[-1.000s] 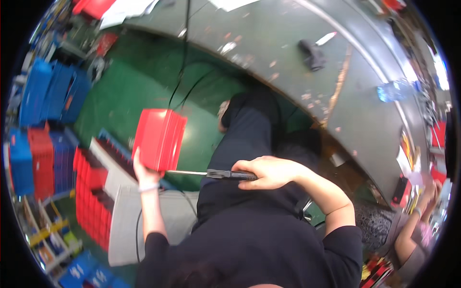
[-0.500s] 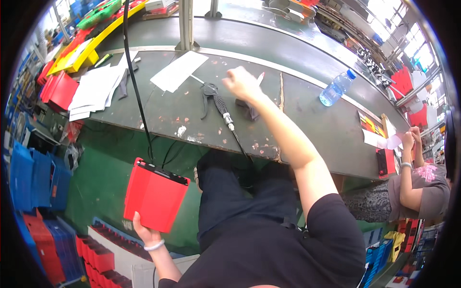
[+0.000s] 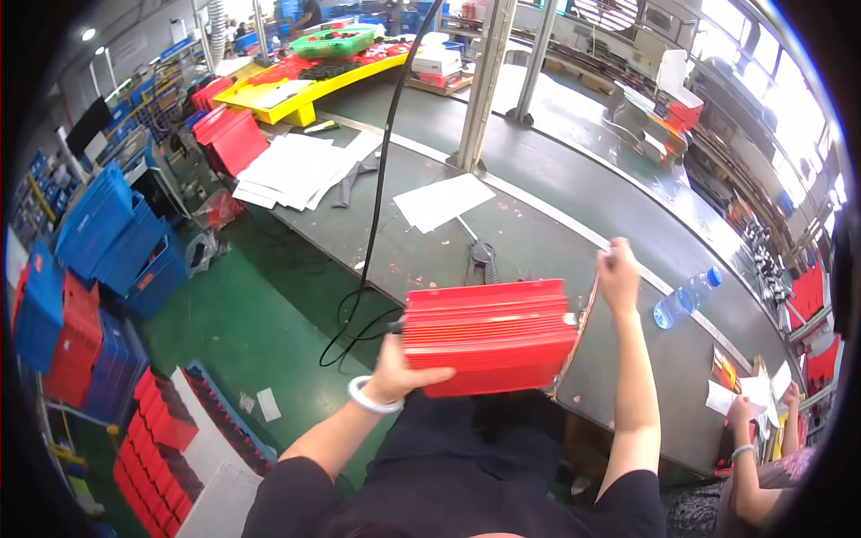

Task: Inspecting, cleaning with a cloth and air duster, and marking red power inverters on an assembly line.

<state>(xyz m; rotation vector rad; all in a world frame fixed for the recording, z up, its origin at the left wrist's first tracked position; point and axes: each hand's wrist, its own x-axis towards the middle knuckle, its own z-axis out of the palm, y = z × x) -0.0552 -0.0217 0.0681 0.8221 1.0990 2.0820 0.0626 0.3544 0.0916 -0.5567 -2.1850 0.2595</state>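
Note:
My left hand (image 3: 404, 372) is closed on the left end of a red ribbed box-shaped housing (image 3: 489, 336), thumb across its near face. The housing is held up over the table's near edge, its ribbed side showing. Farther right, my right hand (image 3: 619, 278) is raised above the table with its fingers pinched together. Something small and greyish shows at the fingertips, too small to name. Behind the housing lies a black-handled tool (image 3: 482, 260) with a thin pale shaft. The housing hides its lower part. A white sheet (image 3: 444, 202) lies beside the shaft.
A water bottle (image 3: 687, 298) lies right of my right hand. White papers (image 3: 291, 170) and a yellow tray (image 3: 305, 94) are at the far left. A black cable (image 3: 380, 179) hangs before the table. At right, a co-worker's hands (image 3: 743, 411) handle paper. Red housings (image 3: 152, 457) stand lower left.
The red housing has come up and right from beside my legs to in front of me, turned to its ribbed side. My right hand is now pinched at something small. The view has shifted.

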